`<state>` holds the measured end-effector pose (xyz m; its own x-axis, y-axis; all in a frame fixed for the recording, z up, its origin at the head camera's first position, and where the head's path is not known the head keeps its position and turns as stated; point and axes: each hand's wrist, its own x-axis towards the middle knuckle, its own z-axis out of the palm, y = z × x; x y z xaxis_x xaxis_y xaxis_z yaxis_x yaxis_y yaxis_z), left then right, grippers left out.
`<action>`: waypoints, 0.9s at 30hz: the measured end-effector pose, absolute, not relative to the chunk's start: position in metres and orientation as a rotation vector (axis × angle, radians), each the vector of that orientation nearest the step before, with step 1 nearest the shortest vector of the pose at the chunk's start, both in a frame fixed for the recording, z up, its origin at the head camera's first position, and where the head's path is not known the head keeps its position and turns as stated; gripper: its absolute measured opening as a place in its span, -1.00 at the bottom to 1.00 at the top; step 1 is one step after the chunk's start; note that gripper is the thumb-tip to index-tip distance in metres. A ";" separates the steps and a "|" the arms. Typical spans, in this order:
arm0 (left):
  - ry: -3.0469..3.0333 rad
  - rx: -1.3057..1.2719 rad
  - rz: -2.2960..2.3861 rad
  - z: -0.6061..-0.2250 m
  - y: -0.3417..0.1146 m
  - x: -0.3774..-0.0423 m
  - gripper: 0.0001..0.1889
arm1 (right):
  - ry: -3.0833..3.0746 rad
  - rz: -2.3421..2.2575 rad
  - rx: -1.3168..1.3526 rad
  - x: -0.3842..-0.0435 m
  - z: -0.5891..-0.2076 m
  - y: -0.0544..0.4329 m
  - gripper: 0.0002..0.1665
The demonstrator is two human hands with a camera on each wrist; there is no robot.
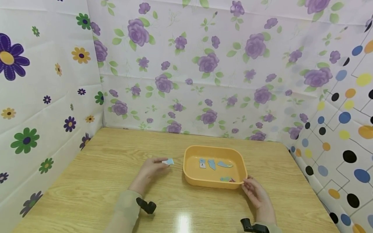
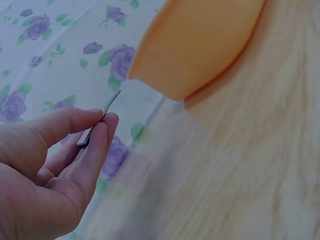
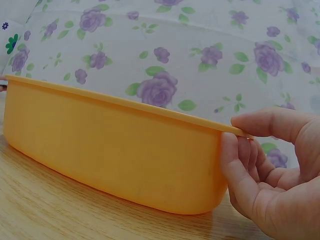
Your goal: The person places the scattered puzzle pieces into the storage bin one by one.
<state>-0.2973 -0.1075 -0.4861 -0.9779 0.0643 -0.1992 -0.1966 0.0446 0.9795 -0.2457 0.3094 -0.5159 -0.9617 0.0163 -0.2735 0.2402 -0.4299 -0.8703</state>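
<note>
Between thumb and fingertips, my left hand (image 1: 152, 167) pinches a thin, flat light-blue and white puzzle-like piece (image 1: 170, 161), held left of a shallow orange plastic tray (image 1: 209, 184). The left wrist view shows this piece (image 2: 113, 101) nearly edge-on. At the tray's front right corner, my right hand (image 1: 257, 193) grips the rim. Seen from the right wrist, the thumb lies on top of the rim and the curled fingers are below it, against the outer wall. Inside the tray lie several small flat pieces, including a pointed blue one (image 1: 211, 164) and a long blue-yellow one (image 1: 224, 164).
The tray stands on a light wood-grain table (image 1: 102, 181). Close to its front inner wall lies a greenish piece (image 1: 225, 178) beside a reddish one (image 1: 232, 180). Flowered cloth (image 1: 186, 64) hangs behind the table, with patterned cloth on both sides.
</note>
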 end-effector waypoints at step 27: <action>1.918 0.035 2.122 -0.449 -0.056 -0.305 -0.63 | 1.560 -2.570 0.313 -0.241 -0.510 0.307 -0.80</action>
